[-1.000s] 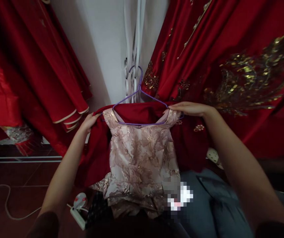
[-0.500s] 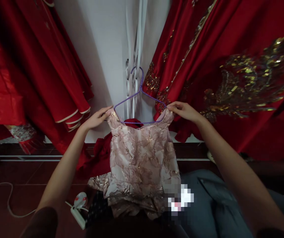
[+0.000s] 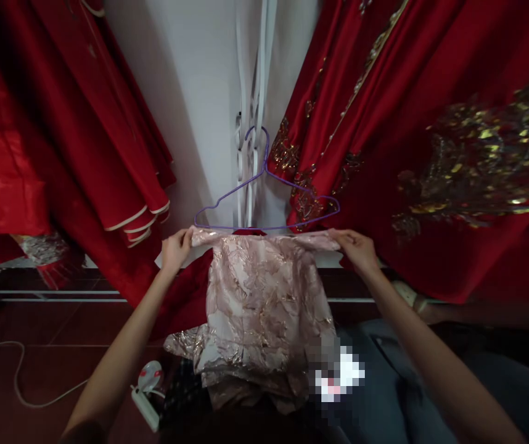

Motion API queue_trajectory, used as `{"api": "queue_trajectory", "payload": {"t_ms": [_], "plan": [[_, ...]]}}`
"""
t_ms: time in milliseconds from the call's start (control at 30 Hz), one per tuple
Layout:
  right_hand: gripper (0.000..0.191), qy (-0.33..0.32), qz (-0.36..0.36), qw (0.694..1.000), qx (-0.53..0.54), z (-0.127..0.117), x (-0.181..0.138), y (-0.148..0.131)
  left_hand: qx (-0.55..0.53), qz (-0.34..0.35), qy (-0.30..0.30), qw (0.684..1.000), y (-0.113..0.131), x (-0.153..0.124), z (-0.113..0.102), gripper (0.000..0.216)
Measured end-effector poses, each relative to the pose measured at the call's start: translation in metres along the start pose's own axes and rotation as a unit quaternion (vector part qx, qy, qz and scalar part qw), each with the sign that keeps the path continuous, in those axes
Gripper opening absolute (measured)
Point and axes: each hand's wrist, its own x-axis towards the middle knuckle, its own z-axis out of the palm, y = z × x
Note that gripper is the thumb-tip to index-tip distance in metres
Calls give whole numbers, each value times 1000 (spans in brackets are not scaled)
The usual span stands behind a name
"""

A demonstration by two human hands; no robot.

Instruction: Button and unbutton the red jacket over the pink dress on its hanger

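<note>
A pale pink dress [image 3: 264, 290] with a shiny, gold-flecked pattern hangs between my hands, its lower part bunched on my lap. My left hand [image 3: 176, 251] is closed on one shoulder strap and my right hand [image 3: 358, 250] on the other, both straps pulled out sideways. Just above the neckline, a purple wire hanger [image 3: 265, 176] hangs by its hook from a white upright strip. Both hanger ends show bare, outside the straps. Whether the hanger's bottom bar touches the fabric I cannot tell.
Red garments [image 3: 74, 123] hang at the left, and red cloth with gold sequins [image 3: 481, 160] at the right. A white power strip [image 3: 145, 407] and a cable [image 3: 21, 370] lie on the dark red floor. Grey-blue trouser legs [image 3: 380, 382] are at lower right.
The straps have come off the hanger's ends. Both hands have moved down and outward with them, stretching the neckline straight, while the hanger stays hooked in place.
</note>
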Motion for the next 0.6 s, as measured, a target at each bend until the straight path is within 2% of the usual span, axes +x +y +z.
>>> {"api": "queue_trajectory", "payload": {"t_ms": [67,133,233,300,367,433,533,600], "plan": [[25,-91,-6,995,-42,-1,-23,0,-8,45,-47,998,6,-19,0,33],[25,-172,-50,978,-110,1,-44,-12,-37,139,-86,986,24,-30,0,26],[23,-208,-154,941,-219,7,-59,-44,-72,292,-122,946,66,-27,6,21],[24,-220,-218,919,-245,14,-57,-67,-67,353,-144,922,94,-15,16,21],[24,-206,-278,904,-251,20,-46,-86,-40,382,-165,908,114,-2,32,20],[23,-164,-316,899,-256,21,-30,-96,-7,389,-184,903,124,6,49,20],[22,-82,-318,907,-264,12,-10,-99,15,371,-207,905,125,3,63,21],[23,-31,-291,917,-269,2,-5,-94,6,359,-214,909,123,-4,61,22]]}}
